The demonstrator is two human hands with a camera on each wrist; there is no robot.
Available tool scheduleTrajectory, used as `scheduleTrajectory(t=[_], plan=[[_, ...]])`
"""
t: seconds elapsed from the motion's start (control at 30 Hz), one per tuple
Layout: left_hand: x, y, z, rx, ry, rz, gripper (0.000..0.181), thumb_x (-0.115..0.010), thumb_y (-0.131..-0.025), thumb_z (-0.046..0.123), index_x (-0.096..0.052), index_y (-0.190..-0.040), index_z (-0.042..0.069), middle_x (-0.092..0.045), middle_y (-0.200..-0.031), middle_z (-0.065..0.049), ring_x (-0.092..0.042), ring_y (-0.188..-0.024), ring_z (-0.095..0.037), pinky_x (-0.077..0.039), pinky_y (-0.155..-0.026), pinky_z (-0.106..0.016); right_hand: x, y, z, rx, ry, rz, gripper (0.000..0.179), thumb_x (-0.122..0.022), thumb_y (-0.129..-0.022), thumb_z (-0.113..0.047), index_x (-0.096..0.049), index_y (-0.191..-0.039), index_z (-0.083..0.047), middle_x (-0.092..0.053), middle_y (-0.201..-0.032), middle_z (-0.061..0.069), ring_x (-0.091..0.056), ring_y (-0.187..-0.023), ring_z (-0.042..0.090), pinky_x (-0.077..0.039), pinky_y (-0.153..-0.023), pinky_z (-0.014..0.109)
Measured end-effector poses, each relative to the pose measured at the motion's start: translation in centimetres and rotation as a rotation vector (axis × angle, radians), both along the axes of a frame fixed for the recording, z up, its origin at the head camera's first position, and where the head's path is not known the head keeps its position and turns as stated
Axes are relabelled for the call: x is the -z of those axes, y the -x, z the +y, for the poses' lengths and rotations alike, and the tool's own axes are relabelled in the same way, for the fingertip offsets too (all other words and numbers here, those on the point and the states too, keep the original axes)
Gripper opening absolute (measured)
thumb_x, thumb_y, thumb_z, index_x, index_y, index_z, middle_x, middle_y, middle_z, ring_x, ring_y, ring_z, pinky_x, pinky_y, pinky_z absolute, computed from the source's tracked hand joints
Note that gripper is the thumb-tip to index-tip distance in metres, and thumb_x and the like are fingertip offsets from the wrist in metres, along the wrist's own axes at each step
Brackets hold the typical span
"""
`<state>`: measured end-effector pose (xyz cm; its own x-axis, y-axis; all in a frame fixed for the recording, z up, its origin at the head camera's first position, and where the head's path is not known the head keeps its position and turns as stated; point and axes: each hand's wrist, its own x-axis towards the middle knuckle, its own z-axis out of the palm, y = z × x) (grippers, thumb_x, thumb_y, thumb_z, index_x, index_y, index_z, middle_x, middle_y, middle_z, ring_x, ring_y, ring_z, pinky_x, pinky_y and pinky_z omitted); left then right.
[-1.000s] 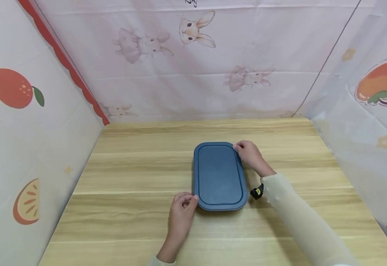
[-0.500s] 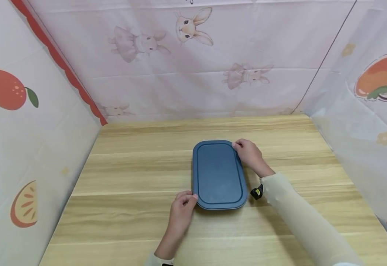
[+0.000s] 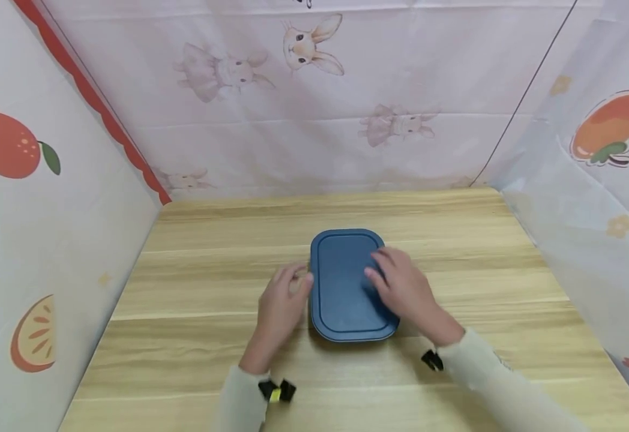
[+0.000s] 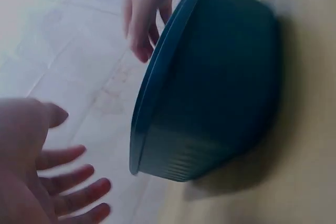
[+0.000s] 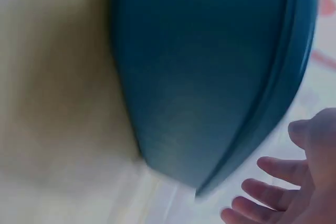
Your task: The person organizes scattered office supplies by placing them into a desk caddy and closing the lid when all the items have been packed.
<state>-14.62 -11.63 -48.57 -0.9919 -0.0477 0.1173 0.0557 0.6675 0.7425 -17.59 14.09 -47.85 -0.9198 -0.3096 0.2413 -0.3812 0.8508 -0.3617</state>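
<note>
A blue rectangular container with a lid [image 3: 347, 288] stands on the wooden table, its long side running away from me. In the left wrist view its sloping side wall [image 4: 226, 72] shows under the projecting lid rim. My left hand [image 3: 282, 303] is beside the lid's left edge, fingers spread and apart from the wall in the left wrist view. Over the lid's right part is my right hand [image 3: 406, 288], its fingers loosely bent. The right wrist view shows that hand [image 5: 294, 182] with separated fingers beside the container, holding nothing.
The pale wood table [image 3: 212, 348] reaches back to a pink cloth wall [image 3: 320, 156] printed with rabbits. White cloth walls with fruit prints, left [image 3: 77, 240] and right [image 3: 574, 228], border its sides. A black strap device [image 3: 276, 391] is on the left wrist.
Both hands have let go of the lid's corners. The left hand has moved away from me along the left edge; the right hand has come nearer and over the lid. The container stays put.
</note>
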Motion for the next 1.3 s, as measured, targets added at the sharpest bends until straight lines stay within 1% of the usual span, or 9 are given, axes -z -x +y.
scheduleTrajectory(t=[0.1,0.17,0.23,0.33,0.53,0.73,0.97,1.17,1.3], plan=[[-0.7,4.1,1.0,0.177,0.192,0.051,0.058,-0.049,-0.103,0.052,-0.046,-0.152,0.021,-0.039,-0.16,-0.005,-0.04,-0.145,-0.027,-0.038,-0.114,-0.056,1.3,-2.9,-0.6,-0.093,-0.054,0.044,0.055,-0.05,-0.105,-0.043,-0.055,-0.143,-0.004,-0.046,-0.152,0.02,-0.037,-0.145,0.039,-0.034,-0.117,0.056],[-0.4,6.5,1.7,0.27,0.333,0.068,0.067,-0.044,-0.103,0.057,-0.037,-0.157,0.019,-0.028,-0.165,-0.009,-0.03,-0.151,-0.03,-0.031,-0.12,-0.055,2.1,-4.2,-1.0,-0.128,-0.081,0.037,0.056,-0.049,-0.105,-0.043,-0.052,-0.146,-0.005,-0.042,-0.156,0.019,-0.031,-0.149,0.037,-0.028,-0.121,0.056],[0.3,8.3,2.2,0.324,0.463,0.059,0.072,-0.04,-0.102,0.061,-0.031,-0.16,0.019,-0.022,-0.167,-0.011,-0.025,-0.153,-0.03,-0.026,-0.123,-0.052,2.8,-5.1,-1.3,-0.139,-0.089,0.012,0.056,-0.047,-0.106,-0.043,-0.049,-0.149,-0.008,-0.038,-0.16,0.017,-0.025,-0.153,0.035,-0.023,-0.123,0.056],[1.4,9.7,2.4,0.351,0.569,0.034,0.077,-0.039,-0.102,0.063,-0.029,-0.16,0.014,-0.022,-0.167,-0.012,-0.025,-0.153,-0.029,-0.022,-0.125,-0.05,3.5,-5.7,-1.8,-0.149,-0.098,-0.008,0.056,-0.043,-0.107,-0.045,-0.047,-0.152,-0.01,-0.034,-0.163,0.014,-0.021,-0.155,0.032,-0.017,-0.124,0.057],[2.4,10.2,2.6,0.345,0.582,0.02,0.083,-0.038,-0.102,0.062,-0.022,-0.161,0.006,-0.022,-0.168,-0.011,-0.024,-0.154,-0.029,-0.02,-0.126,-0.047,4.2,-5.9,-2.0,-0.139,-0.103,-0.012,0.056,-0.039,-0.108,-0.046,-0.046,-0.153,-0.014,-0.029,-0.165,0.012,-0.02,-0.155,0.029,-0.011,-0.125,0.056],[2.5,10.1,2.8,0.338,0.547,0.007,0.084,-0.036,-0.102,0.063,-0.016,-0.162,0.008,-0.016,-0.169,-0.01,-0.017,-0.156,-0.027,-0.022,-0.126,-0.045,4.5,-5.8,-1.9,-0.132,-0.1,0.009,0.055,-0.04,-0.108,-0.046,-0.046,-0.153,-0.014,-0.029,-0.165,0.011,-0.02,-0.155,0.029,-0.013,-0.125,0.057],[3.0,10.3,2.7,0.335,0.546,0.021,0.083,-0.037,-0.103,0.062,-0.016,-0.162,0.007,-0.017,-0.169,-0.011,-0.018,-0.156,-0.029,-0.02,-0.126,-0.046,5.1,-5.5,-2.0,-0.129,-0.098,0.044,0.056,-0.039,-0.108,-0.047,-0.047,-0.152,-0.015,-0.031,-0.164,0.01,-0.022,-0.154,0.029,-0.015,-0.123,0.058],[2.7,10.3,2.5,0.34,0.523,0.024,0.078,-0.036,-0.104,0.06,-0.02,-0.162,0.011,-0.018,-0.169,-0.012,-0.018,-0.155,-0.03,-0.018,-0.126,-0.05,4.4,-5.3,-1.8,-0.162,-0.053,0.026,0.054,-0.041,-0.108,-0.046,-0.05,-0.15,-0.013,-0.036,-0.162,0.013,-0.026,-0.153,0.032,-0.017,-0.123,0.059],[2.0,9.9,2.3,0.355,0.504,0.039,0.076,-0.033,-0.104,0.061,-0.022,-0.162,0.013,-0.021,-0.168,-0.012,-0.02,-0.155,-0.031,-0.017,-0.126,-0.051,3.3,-4.6,-1.2,-0.19,-0.008,0.037,0.052,-0.044,-0.107,-0.042,-0.053,-0.147,-0.01,-0.041,-0.157,0.016,-0.032,-0.149,0.035,-0.021,-0.121,0.06]])
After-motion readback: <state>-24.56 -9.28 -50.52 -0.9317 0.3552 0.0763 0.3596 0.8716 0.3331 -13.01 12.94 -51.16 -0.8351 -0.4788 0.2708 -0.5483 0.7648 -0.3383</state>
